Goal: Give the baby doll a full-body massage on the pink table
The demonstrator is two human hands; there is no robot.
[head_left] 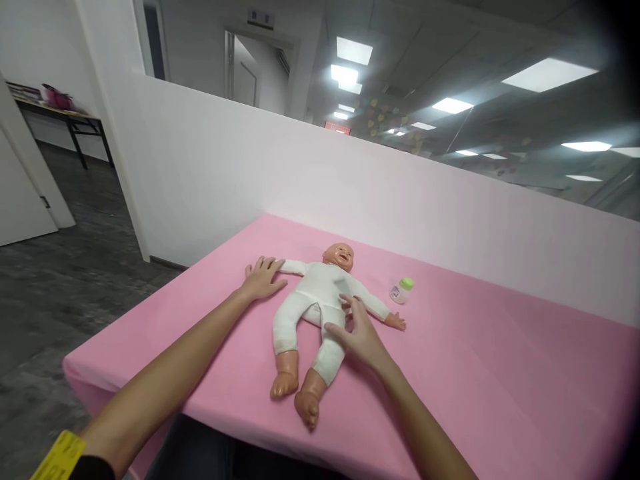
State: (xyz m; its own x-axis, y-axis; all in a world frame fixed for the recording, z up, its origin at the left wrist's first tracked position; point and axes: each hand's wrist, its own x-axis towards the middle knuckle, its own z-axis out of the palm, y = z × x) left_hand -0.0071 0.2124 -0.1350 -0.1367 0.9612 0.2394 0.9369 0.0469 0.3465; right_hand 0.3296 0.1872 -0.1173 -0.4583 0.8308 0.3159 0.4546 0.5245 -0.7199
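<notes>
A baby doll point(320, 287) with a white cloth body lies on its back on the pink-covered table point(475, 387), arms spread and feet towards me. My left hand point(262, 279) rests over the end of the doll's arm on the left side, covering the doll's hand, with fingers spread. Over the doll's hip and upper leg on the right is my right hand point(357, 327), its fingers apart and slightly curled, gripping nothing. Whether its fingertips touch the cloth I cannot tell. A small baby bottle point(402, 291) with a green cap stands beyond the doll's other arm.
A white partition wall point(320, 167) borders the table's far side. To the left are a grey floor point(100, 207), an open door point(25, 180) and another table point(60, 113) with a pink bag point(57, 98) on it.
</notes>
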